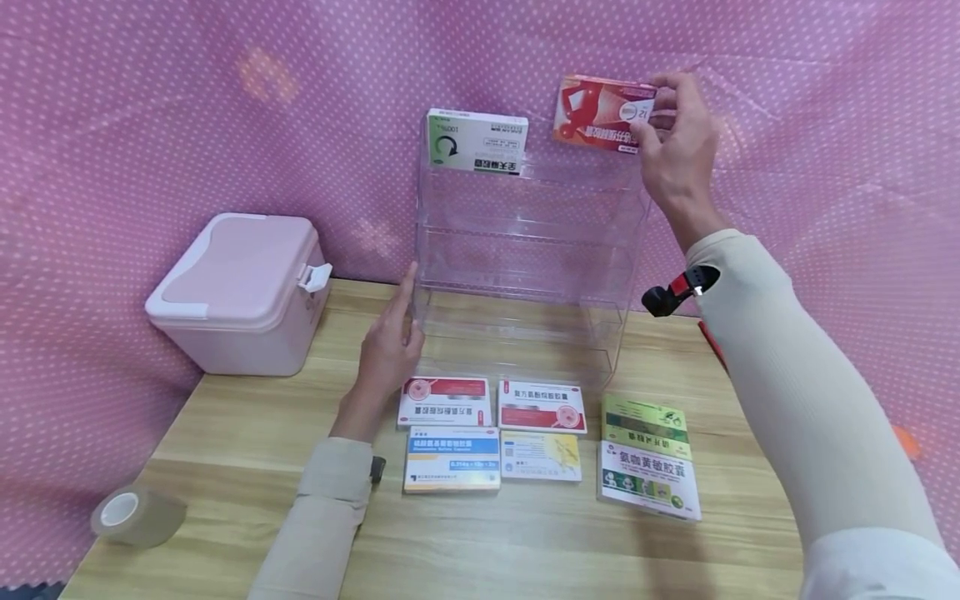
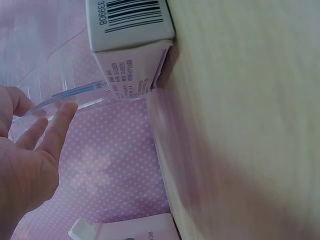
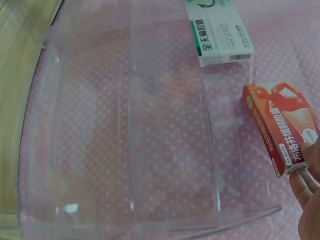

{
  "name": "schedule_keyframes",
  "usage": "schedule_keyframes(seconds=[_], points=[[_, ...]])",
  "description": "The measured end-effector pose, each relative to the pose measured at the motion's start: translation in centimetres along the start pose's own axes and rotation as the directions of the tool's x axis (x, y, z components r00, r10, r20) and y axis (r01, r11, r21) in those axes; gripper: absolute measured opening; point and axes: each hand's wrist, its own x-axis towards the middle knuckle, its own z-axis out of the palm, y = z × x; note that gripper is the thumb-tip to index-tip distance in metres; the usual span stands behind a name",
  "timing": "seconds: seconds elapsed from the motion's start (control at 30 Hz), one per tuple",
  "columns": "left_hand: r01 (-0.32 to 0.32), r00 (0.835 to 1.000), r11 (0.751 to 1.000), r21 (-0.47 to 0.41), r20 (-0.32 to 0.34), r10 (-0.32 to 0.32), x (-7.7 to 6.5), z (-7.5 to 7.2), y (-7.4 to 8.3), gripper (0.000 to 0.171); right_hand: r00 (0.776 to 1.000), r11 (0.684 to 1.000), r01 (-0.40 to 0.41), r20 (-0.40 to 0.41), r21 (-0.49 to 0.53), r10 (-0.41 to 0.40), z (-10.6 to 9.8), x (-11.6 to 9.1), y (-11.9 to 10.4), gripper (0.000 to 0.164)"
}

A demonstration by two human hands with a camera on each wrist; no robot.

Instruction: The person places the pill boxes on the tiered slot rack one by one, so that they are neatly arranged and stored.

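Observation:
My right hand [image 1: 681, 137] pinches a red and orange medicine box [image 1: 600, 112] by one end, above the right side of the top tier of a clear stepped display rack [image 1: 517, 267]. A white and green medicine box [image 1: 477, 143] stands on the left of that tier. My left hand [image 1: 390, 343] is at the rack's left side; in the left wrist view the rack's clear side panel [image 2: 82, 90] runs between its thumb and fingers. Before the rack lie two red and white boxes [image 1: 444, 402] [image 1: 542, 407], a blue and white box [image 1: 452, 460] and a yellow and white box [image 1: 540, 457].
To the right lie a green-yellow box [image 1: 647, 425] and a white and green box [image 1: 648, 479]. A pink lidded case [image 1: 240, 292] stands at the left, with a tape roll [image 1: 138, 517] near the table's left edge. Pink dotted cloth [image 1: 360, 75] hangs behind.

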Motion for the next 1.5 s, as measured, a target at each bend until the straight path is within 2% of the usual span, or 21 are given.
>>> schedule_keyframes(seconds=[0.1, 0.2, 0.27, 0.37, 0.53, 0.63, 0.7, 0.77, 0.83, 0.9, 1.0, 1.1, 1.17, 1.3, 1.5], points=[[-0.001, 1.0, 1.0, -0.005, -0.002, 0.001, 0.0, 0.0, 0.0, 0.092, 0.999, 0.998, 0.038, -0.005, -0.047, -0.039, 0.5, 0.3, -0.4, 0.044], [-0.007, 1.0, 1.0, -0.004, -0.003, 0.007, 0.0, 0.0, -0.1, 0.09, 0.996, 0.983, 0.09, 0.001, -0.163, -0.091, 1.0, 0.6, -0.7, 0.043], [-0.009, 1.0, 1.0, -0.001, -0.003, 0.009, 0.0, 0.0, -0.1, 0.09, 0.993, 0.962, 0.12, 0.028, -0.246, -0.117, 1.2, 0.7, -0.6, 0.043], [-0.01, 1.0, 1.0, 0.004, -0.003, 0.01, 0.0, 0.0, -0.1, 0.091, 0.99, 0.941, 0.127, 0.1, -0.314, -0.1, 1.5, 0.5, -0.1, 0.044], [-0.015, 1.0, 1.0, 0.001, -0.005, 0.015, 0.0, 0.0, -0.1, 0.09, 0.981, 0.934, 0.118, 0.185, -0.337, -0.057, 1.7, -0.2, 1.3, 0.04], [-0.021, 1.0, 1.0, -0.001, -0.007, 0.021, 0.1, 0.0, -0.1, 0.088, 0.977, 0.91, 0.159, 0.192, -0.382, -0.09, 1.9, -0.5, 2.0, 0.038], [-0.021, 1.0, 1.0, -0.001, -0.007, 0.021, 0.1, 0.0, 0.0, 0.088, 0.973, 0.889, 0.208, 0.176, -0.408, -0.147, 2.1, -0.8, 2.4, 0.039], [-0.018, 1.0, 1.0, 0.0, -0.005, 0.018, 0.1, 0.1, 0.1, 0.086, 0.966, 0.867, 0.249, 0.168, -0.432, -0.195, 2.3, -1.1, 2.7, 0.043], [-0.014, 1.0, 1.0, 0.003, -0.001, 0.014, 0.1, 0.1, 0.2, 0.086, 0.964, 0.86, 0.261, 0.167, -0.439, -0.207, 2.2, -1.5, 2.9, 0.048], [-0.008, 1.0, 1.0, 0.008, 0.002, 0.008, 0.0, 0.1, 0.2, 0.087, 0.963, 0.862, 0.257, 0.186, -0.437, -0.192, 2.0, -2.0, 3.0, 0.055], [-0.008, 1.0, 1.0, 0.017, -0.002, 0.008, 0.0, 0.1, 0.1, 0.088, 0.962, 0.873, 0.223, 0.24, -0.434, -0.126, 1.4, -2.6, 3.3, 0.071], [-0.014, 1.0, 1.0, 0.022, -0.006, 0.014, 0.0, 0.0, 0.0, 0.089, 0.957, 0.896, 0.193, 0.277, -0.401, -0.082, 0.6, -3.2, 3.9, 0.088], [-0.016, 1.0, 1.0, 0.023, -0.003, 0.016, 0.0, 0.0, -0.1, 0.089, 0.959, 0.913, 0.169, 0.275, -0.37, -0.066, 0.1, -3.7, 4.5, 0.093], [-0.014, 1.0, 1.0, 0.027, 0.004, 0.014, 0.0, 0.1, -0.1, 0.09, 0.971, 0.944, 0.111, 0.236, -0.311, -0.036, -1.4, -5.1, 5.5, 0.093], [0.01, 1.0, 1.0, 0.029, 0.005, -0.01, 0.0, 0.3, 0.0, 0.091, 0.982, 0.972, 0.011, 0.186, -0.236, 0.034, -3.9, -8.6, 7.4, 0.08]])
